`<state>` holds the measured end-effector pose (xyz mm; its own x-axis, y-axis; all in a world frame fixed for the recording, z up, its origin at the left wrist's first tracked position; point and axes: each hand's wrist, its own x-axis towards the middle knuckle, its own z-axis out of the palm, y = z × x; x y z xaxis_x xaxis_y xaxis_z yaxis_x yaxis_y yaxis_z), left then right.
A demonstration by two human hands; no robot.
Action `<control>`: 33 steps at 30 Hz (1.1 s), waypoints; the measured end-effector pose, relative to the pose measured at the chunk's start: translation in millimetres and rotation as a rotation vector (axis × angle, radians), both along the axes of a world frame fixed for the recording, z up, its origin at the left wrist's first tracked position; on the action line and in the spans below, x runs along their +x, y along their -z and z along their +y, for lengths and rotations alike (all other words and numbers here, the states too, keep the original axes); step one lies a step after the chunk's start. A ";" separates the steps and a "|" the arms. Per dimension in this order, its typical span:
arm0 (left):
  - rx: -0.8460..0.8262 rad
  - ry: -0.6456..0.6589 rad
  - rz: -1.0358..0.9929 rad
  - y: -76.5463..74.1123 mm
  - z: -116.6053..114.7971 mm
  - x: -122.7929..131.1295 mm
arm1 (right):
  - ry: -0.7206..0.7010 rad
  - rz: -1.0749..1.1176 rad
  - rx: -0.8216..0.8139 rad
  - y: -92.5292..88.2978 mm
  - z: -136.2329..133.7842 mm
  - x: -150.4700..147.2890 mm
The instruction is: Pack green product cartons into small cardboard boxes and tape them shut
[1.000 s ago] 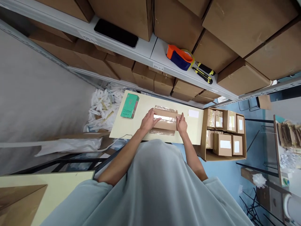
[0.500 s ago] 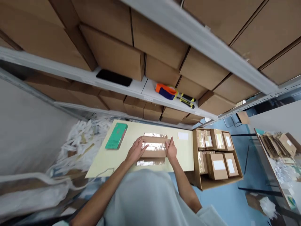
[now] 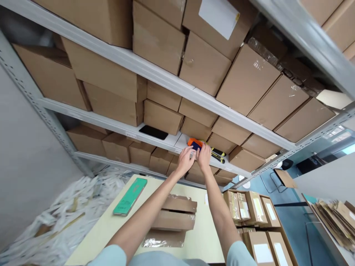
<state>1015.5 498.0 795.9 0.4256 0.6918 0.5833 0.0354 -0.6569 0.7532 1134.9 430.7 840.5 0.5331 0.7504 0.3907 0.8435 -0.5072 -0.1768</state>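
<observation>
Both my arms reach forward to a shelf where an orange and dark-blue tape dispenser [image 3: 195,143] lies, partly hidden by my fingers. My right hand [image 3: 204,155] is at its right side with fingers closed against it. My left hand [image 3: 185,159] is at its front left, fingers bent and apart; whether they touch it is hard to see. Two yellow and black utility knives [image 3: 217,156] lie just right of the dispenser. Below my arms, a brown cardboard box [image 3: 174,220] with flaps and shiny clear tape lies on the pale table [image 3: 203,236].
A green box [image 3: 130,195] lies on the table's left. A black flat object [image 3: 153,132] sits on the shelf [image 3: 127,135] among cardboard boxes. An open carton [image 3: 285,236] of small labelled boxes stands at right. White scrap strips [image 3: 91,210] pile up at left.
Both hands have left the cardboard box on the table and moved forward and up to the dispenser on the shelf. The view has tilted up, showing more shelving.
</observation>
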 end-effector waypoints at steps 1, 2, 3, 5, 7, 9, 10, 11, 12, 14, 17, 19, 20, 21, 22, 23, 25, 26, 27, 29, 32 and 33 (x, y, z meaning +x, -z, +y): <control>-0.009 -0.007 -0.017 -8.8 0.7 4.6 | 0.013 0.016 -0.077 -8.7 12.5 1.9; -0.018 -0.012 -0.032 -13.5 0.4 5.3 | 0.028 0.039 -0.153 -13.5 22.2 3.2; -0.024 -0.014 -0.046 -14.6 -0.4 2.9 | 0.041 0.064 -0.218 -15.3 29.4 4.1; -0.033 -0.012 -0.067 -8.6 -2.9 -8.7 | 0.053 0.100 -0.294 -13.7 37.8 6.1; -0.053 -0.023 -0.079 2.8 -6.1 -23.7 | 0.049 0.113 -0.318 -11.1 41.8 9.7; -0.088 -0.041 -0.083 14.1 -9.9 -37.1 | 0.050 0.123 -0.334 -11.9 44.8 14.6; -0.106 -0.045 -0.083 18.6 -12.1 -42.4 | 0.051 0.131 -0.340 -13.9 46.2 16.9; -0.121 -0.043 -0.081 22.1 -14.4 -46.8 | 0.051 0.140 -0.342 -16.6 47.3 18.7; -0.133 -0.036 -0.077 24.6 -17.0 -50.6 | 0.048 0.150 -0.340 -19.4 47.8 19.5; -0.147 -0.019 -0.062 27.5 -22.5 -58.1 | 0.031 0.171 -0.319 -22.6 44.8 17.0; -0.162 -0.003 -0.046 31.7 -32.0 -75.8 | -0.024 0.195 -0.254 -11.3 24.7 -0.6; -0.192 0.001 -0.042 38.0 -40.4 -94.5 | -0.089 0.266 -0.169 10.1 -1.0 -22.5; -0.216 0.004 -0.038 42.4 -46.0 -105.6 | -0.138 0.354 -0.091 23.7 -17.0 -36.2; -0.244 0.014 -0.032 47.4 -52.8 -117.3 | -0.194 0.476 0.007 38.1 -34.5 -51.5; -0.273 0.031 -0.021 52.7 -61.0 -129.1 | -0.250 0.619 0.117 52.2 -52.8 -67.8; -0.302 0.052 -0.005 58.0 -70.5 -140.6 | -0.296 0.764 0.224 65.2 -71.3 -84.7; -0.368 0.085 0.029 66.7 -92.6 -160.7 | -0.331 0.985 0.348 84.8 -105.6 -117.1; -0.406 0.092 0.041 69.8 -104.3 -168.9 | -0.325 1.054 0.366 91.0 -120.4 -131.3; -0.443 0.091 0.048 71.8 -115.8 -175.8 | -0.313 1.105 0.370 95.1 -133.1 -143.6; -0.493 0.088 0.052 72.7 -136.1 -185.9 | -0.284 1.179 0.369 98.2 -152.8 -161.6; -0.455 0.089 0.071 68.6 -156.2 -195.0 | -0.245 1.254 0.399 94.7 -171.6 -175.0; -0.426 0.088 0.082 66.5 -160.1 -197.0 | -0.231 1.275 0.414 92.4 -176.0 -177.0</control>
